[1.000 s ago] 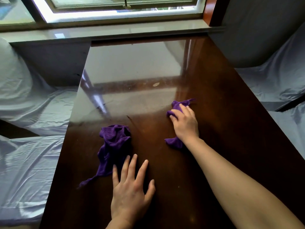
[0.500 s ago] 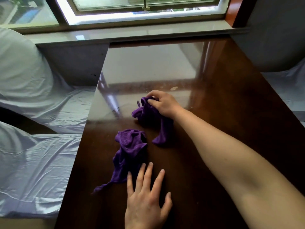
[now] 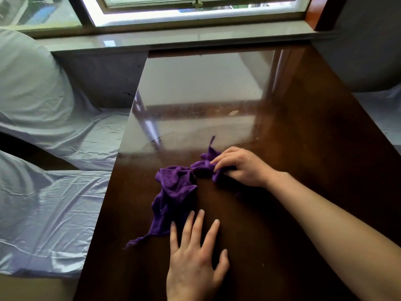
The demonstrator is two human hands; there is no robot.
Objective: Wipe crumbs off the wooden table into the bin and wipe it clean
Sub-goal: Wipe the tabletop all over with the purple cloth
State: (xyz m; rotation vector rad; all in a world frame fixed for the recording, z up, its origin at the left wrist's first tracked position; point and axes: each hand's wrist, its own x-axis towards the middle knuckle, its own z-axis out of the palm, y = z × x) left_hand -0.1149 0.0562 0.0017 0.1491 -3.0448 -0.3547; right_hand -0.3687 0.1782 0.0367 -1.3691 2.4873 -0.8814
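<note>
The dark glossy wooden table (image 3: 303,148) runs from me to the window sill. My right hand (image 3: 240,166) presses a crumpled purple cloth (image 3: 207,162) onto the tabletop, fingers curled over it. A second purple cloth (image 3: 173,198) lies loose just to its left, touching it. My left hand (image 3: 195,261) rests flat on the wood near the front edge, fingers spread, their tips touching the loose cloth's lower edge. A pale crumb (image 3: 234,112) lies farther back among dusty smears. No bin is in view.
Seats draped in pale blue sheets stand on the left (image 3: 43,148) and on the right (image 3: 382,114) of the table. A stone window sill (image 3: 173,42) and a window close off the far end.
My right hand has swept its cloth leftward across the table, then back toward me, until it touches the loose cloth. My left hand stays flat. The camera view has shifted left.
</note>
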